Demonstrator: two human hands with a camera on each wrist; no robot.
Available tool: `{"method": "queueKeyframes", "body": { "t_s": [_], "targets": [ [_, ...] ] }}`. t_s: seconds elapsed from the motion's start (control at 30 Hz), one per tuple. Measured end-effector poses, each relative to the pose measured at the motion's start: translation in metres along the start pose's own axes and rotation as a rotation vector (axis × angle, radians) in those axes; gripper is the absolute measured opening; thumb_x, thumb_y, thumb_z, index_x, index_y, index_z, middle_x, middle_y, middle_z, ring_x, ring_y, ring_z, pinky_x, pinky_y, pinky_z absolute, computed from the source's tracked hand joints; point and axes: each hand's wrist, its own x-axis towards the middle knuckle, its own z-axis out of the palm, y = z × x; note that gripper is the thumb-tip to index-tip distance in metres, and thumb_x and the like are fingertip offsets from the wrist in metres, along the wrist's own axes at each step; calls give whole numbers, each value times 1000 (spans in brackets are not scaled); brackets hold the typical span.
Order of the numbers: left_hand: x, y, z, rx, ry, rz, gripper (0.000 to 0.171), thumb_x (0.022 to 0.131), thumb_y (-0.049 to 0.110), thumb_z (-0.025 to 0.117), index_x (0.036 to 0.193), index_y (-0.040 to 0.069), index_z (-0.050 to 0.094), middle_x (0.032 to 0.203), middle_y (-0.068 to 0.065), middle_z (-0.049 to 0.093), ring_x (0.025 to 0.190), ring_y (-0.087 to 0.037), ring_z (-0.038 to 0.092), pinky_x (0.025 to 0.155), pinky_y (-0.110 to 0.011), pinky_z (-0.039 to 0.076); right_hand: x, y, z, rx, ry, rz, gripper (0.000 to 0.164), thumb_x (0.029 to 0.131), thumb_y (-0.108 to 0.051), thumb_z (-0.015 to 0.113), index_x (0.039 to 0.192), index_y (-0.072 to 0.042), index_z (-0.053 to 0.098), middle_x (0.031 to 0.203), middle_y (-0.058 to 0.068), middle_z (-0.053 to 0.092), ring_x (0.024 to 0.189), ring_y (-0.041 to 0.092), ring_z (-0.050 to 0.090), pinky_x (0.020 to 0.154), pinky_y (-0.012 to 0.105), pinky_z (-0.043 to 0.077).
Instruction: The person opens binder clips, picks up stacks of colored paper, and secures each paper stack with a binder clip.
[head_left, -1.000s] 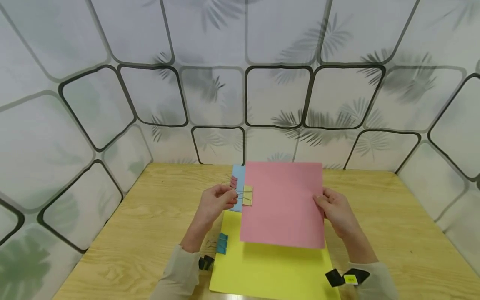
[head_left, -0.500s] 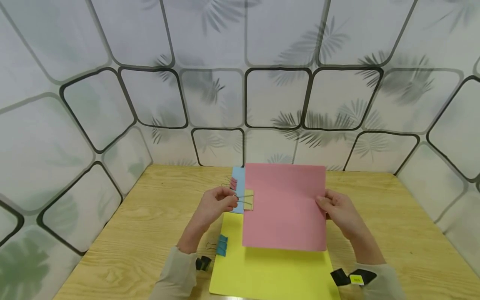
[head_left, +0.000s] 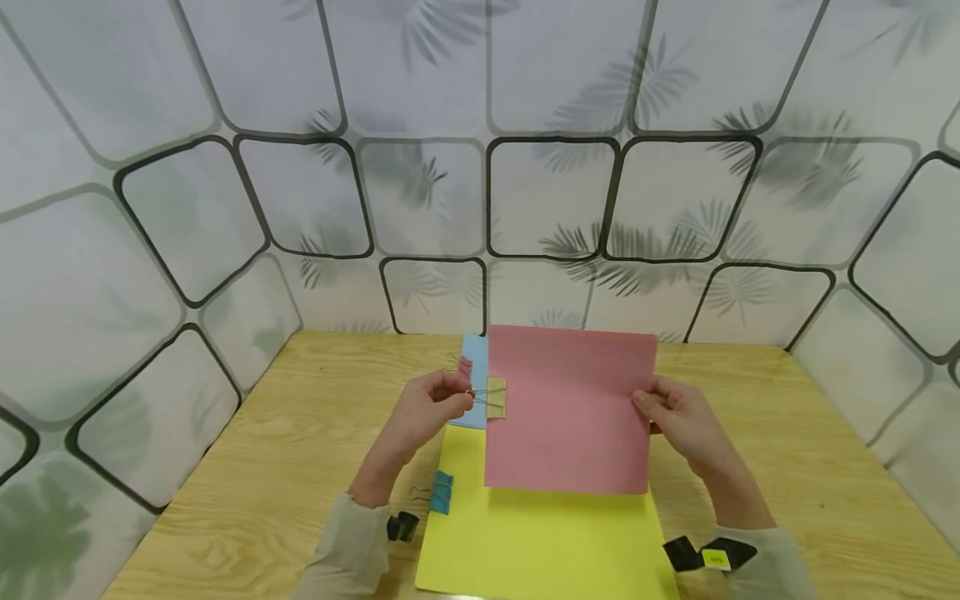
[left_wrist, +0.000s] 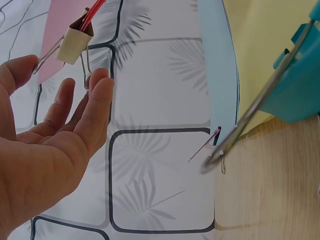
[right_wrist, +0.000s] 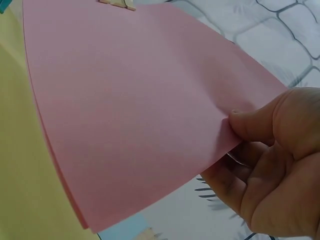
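Observation:
A pink sheet of paper (head_left: 570,408) is held up above the table, and the right wrist view shows more than one layer at its edge. A pale yellow binder clip (head_left: 496,397) sits on its left edge. My left hand (head_left: 427,412) holds the clip's wire handles (left_wrist: 46,56) between thumb and fingers; in the left wrist view the handles stand spread apart. With thumb on the front and fingers behind, my right hand (right_wrist: 280,155) pinches the right edge of the pink paper.
Yellow paper (head_left: 547,542) lies below on the wooden table (head_left: 247,475), with a teal binder clip (head_left: 441,492) on its left edge. Behind it, light blue paper (head_left: 476,350) bears a pink binder clip (head_left: 466,367), partly covered by the pink sheet. A patterned wall covering (head_left: 427,192) encloses the back.
Both hands keep their holds on the clip and the pink paper. The sheet tilts slightly, its right edge shifting a little to the right.

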Motion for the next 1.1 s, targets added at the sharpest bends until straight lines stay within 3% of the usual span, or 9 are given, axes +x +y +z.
{"method": "queueKeyframes", "body": {
  "t_s": [0.23, 0.83, 1.1],
  "targets": [
    [-2, -2, 2, 44, -28, 34, 20, 94, 11, 67, 109, -3, 63, 109, -13, 67, 99, -19, 63, 86, -29, 52, -1, -1, -3, -24, 27, -11, 35, 104, -9, 51, 129, 15, 54, 102, 22, 68, 79, 8, 65, 69, 29, 57],
    [-4, 1, 13, 118, -82, 57, 24, 96, 15, 66, 113, -2, 64, 111, -13, 66, 97, -18, 63, 85, -32, 52, -4, -6, -14, -109, 57, 16, 33, 104, -11, 51, 127, 13, 57, 104, 23, 67, 81, 9, 64, 69, 26, 56],
    [-2, 9, 22, 144, -47, 36, 26, 96, 20, 67, 115, 3, 65, 108, -5, 67, 98, -18, 62, 87, -37, 52, -3, -4, -18, -148, 101, 56, 36, 105, -13, 50, 129, 13, 56, 107, 25, 67, 79, 5, 63, 68, 25, 55]
  ]
}}
